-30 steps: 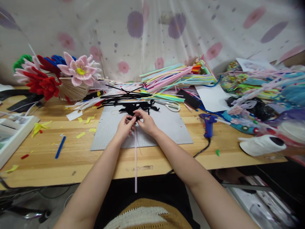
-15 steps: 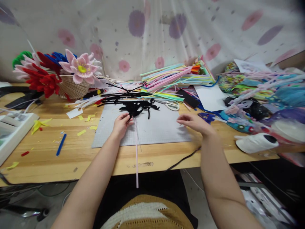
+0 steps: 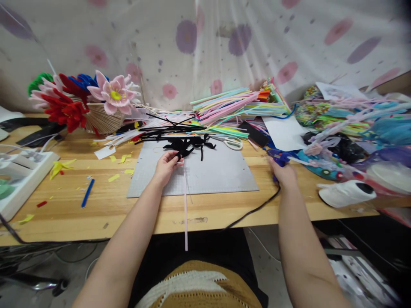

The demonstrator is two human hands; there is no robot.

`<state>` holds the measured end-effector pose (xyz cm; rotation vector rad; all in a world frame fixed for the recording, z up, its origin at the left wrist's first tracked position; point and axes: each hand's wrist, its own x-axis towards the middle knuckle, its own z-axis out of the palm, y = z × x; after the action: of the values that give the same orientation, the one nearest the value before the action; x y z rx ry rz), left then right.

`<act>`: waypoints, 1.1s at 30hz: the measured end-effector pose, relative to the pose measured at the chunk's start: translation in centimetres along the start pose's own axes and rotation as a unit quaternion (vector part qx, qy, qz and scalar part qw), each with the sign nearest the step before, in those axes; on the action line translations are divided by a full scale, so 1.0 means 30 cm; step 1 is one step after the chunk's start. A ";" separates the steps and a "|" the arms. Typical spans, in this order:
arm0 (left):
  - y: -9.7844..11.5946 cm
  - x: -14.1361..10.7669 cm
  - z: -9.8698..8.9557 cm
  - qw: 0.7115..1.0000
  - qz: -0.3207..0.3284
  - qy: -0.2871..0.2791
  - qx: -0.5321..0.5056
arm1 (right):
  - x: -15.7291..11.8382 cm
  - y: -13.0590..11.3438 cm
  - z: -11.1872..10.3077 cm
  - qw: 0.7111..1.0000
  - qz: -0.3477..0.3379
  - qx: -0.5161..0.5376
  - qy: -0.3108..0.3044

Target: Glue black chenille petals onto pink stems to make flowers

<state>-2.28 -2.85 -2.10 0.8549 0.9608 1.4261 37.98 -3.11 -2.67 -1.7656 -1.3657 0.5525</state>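
My left hand [image 3: 167, 167] is closed in a pinch at the lower edge of a black fuzzy pipe-cleaner flower [image 3: 180, 147]. From those fingertips a pale pink stem [image 3: 185, 205] runs down past the table's front edge; its join with the black piece is hidden. Another black fuzzy piece [image 3: 205, 142] lies just right of it on the grey cutting mat [image 3: 224, 175]. On the right, my right hand [image 3: 284, 173] is wrapped round the handle of a blue glue gun [image 3: 278, 156], whose black cord [image 3: 253, 210] trails along the table.
Scissors [image 3: 233, 143] lie at the mat's back edge, near black pipe cleaners [image 3: 170, 133] and a pile of pastel ones [image 3: 227, 105]. Fuzzy flowers [image 3: 112, 94] stand back left. A white thread cone [image 3: 343, 193] lies right; a white power strip [image 3: 32, 184] sits left.
My right hand has moved right from beside the mat and taken hold of the glue gun. My left hand stays at the black flower; the view has shifted slightly.
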 end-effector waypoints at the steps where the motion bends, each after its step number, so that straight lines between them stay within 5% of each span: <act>1: -0.002 0.002 -0.003 1.000 0.002 -0.002 0.003 | -0.015 -0.031 0.007 0.994 0.052 0.024 0.097; 2: -0.004 0.003 -0.005 1.000 0.003 -0.003 0.005 | -0.033 -0.065 0.010 0.981 0.087 0.075 0.159; 4: -0.007 0.006 -0.007 1.000 0.003 0.001 0.009 | -0.069 -0.144 0.019 0.967 0.069 0.212 0.125; 6: -0.008 0.006 -0.006 1.000 0.000 0.010 0.013 | -0.099 -0.230 0.043 0.949 0.015 0.315 -0.014; 9: -0.001 0.003 -0.005 0.999 0.007 0.019 0.031 | -0.123 -0.352 0.135 0.929 -0.004 0.324 -0.181; 14: 0.013 0.012 -0.031 0.991 0.041 0.034 0.127 | -0.119 -0.475 0.379 0.900 -0.065 0.255 -0.348; 20: 0.018 0.030 -0.076 0.979 0.043 0.057 0.192 | -0.125 -0.453 0.551 0.898 -0.043 0.306 -0.313; 33: 0.025 0.021 -0.059 0.984 0.024 0.087 0.155 | -0.177 -0.453 0.507 0.932 -0.047 0.172 -0.315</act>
<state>-4.24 -2.38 -2.12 0.9976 1.3274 1.4304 17.01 -1.93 -1.04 -1.2707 -1.6366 1.2994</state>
